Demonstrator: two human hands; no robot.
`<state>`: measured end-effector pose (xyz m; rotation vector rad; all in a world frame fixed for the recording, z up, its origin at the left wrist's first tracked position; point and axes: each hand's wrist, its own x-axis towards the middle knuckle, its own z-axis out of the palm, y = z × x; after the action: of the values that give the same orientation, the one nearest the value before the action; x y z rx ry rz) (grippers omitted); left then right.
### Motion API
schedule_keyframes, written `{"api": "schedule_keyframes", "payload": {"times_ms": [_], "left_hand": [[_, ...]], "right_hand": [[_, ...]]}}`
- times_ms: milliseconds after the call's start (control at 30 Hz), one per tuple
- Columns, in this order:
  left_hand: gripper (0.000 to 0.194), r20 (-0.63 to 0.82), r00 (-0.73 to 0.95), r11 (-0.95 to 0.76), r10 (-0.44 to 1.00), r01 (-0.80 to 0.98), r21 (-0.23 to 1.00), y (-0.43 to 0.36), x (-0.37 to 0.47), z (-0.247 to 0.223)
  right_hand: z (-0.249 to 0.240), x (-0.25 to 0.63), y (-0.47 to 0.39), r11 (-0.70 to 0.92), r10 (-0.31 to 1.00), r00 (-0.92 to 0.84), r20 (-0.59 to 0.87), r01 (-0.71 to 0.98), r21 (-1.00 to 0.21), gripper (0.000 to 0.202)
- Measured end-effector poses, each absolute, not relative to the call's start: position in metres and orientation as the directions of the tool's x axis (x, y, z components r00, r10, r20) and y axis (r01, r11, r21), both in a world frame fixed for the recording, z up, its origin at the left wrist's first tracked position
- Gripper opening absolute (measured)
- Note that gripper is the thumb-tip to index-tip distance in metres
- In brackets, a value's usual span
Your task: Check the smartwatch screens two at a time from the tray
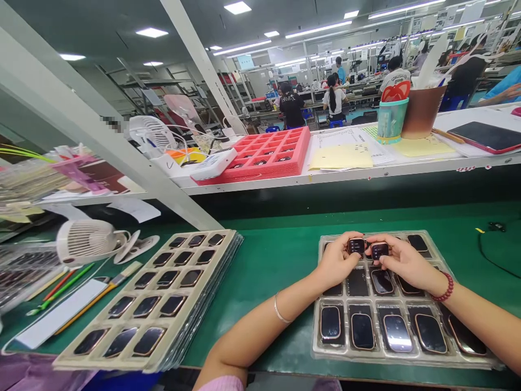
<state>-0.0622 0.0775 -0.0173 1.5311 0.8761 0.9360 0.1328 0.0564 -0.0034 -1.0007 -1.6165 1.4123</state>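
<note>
My left hand (340, 259) pinches a smartwatch body (356, 246) with a lit screen, above the back rows of a clear plastic tray (317, 336). Close beside it, my right hand (407, 263) grips a second smartwatch body (380, 250), its screen also lit. Several dark-screened watches, among them one at the front (397, 332), lie in the tray's compartments under and around my hands. Part of the tray is hidden by my right forearm. To the left, a stack of trays (169, 338) bears more watches in rows on its top tray.
A small white fan (87, 241), a brush (124, 273) and pens lie left on the green table (260, 293). The shelf (252, 186) above holds a red foam tray (302, 157), papers, cups and a tablet (488, 134). People sit far behind.
</note>
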Motion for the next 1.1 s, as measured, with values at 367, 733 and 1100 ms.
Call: {"api": "schedule_keyframes", "payload": {"times_ms": [367, 733, 1100], "left_hand": [[0.025, 0.097, 0.398, -0.098, 0.912, -0.018, 0.995, 0.0761, -0.0609, -0.0112], [0.023, 0.092, 0.385, -0.097, 0.918, -0.006, 0.995, 0.0768, -0.0609, -0.011], [0.02, 0.098, 0.387, -0.091, 0.917, -0.036, 0.995, 0.076, -0.0605, -0.0099]], "right_hand": [[-0.0013, 0.133, 0.057, 0.075, 0.911, -0.412, 0.025, 0.106, -0.992, 0.026], [-0.0022, 0.1337, 0.0571, 0.087, 0.897, -0.441, 0.028, 0.114, -0.99, 0.024], [-0.0041, 0.134, 0.0583, 0.081, 0.899, -0.437, 0.016, 0.13, -0.988, 0.024]]}}
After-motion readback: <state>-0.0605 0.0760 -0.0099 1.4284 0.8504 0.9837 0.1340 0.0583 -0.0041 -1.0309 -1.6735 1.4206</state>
